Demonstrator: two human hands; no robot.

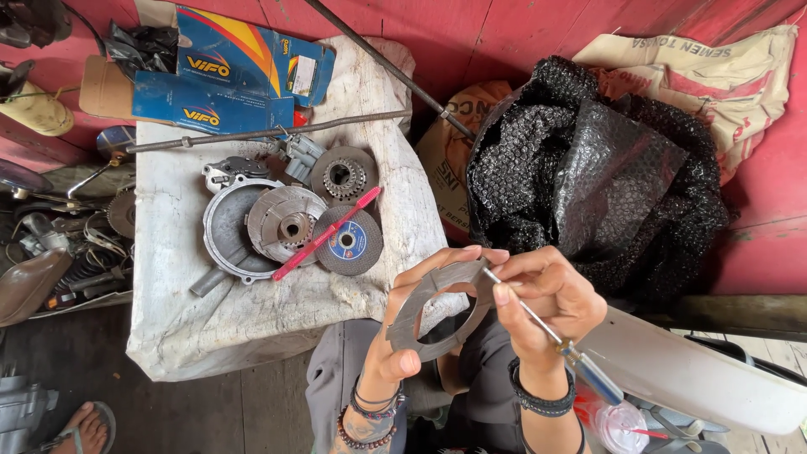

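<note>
Gasket ring (437, 313), grey and flat, sits up in front of us, above our lap. Our left hand (395, 349) pinches its lower edge between thumb and fingers; our right hand (546, 303) closes around a blue-handled screwdriver (546, 332), tip at the ring's upper rim. We'd judge it best to brace the ring firmly and work the tip gently. Beside us, a cloth-covered table (185, 328) carries clutch parts (286, 223) and a blue box (227, 71), against red walls (504, 25).

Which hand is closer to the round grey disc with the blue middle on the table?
Left. The left hand holding the metal ring plate sits just below and right of the grinding disc. The right hand, gripping a screwdriver, is farther right.
</note>
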